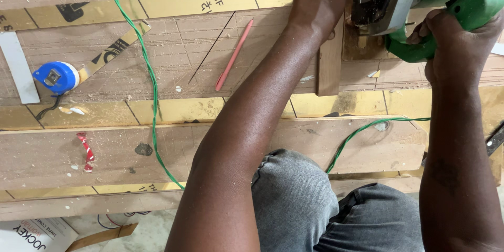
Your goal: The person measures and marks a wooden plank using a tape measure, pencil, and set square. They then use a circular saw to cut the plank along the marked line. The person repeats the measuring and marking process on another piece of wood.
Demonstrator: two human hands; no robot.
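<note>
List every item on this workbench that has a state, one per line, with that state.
Left hand: pressed down on the narrow wood strip.
Right hand: gripping the green power saw.
Green power saw: held against the strip's far end; blade motion cannot be told.
Narrow wood strip: flat on the bench.
Blue tape measure: tape pulled out, lying flat.
Red pencil: lying loose.
Green cord: slack across the bench.
</note>
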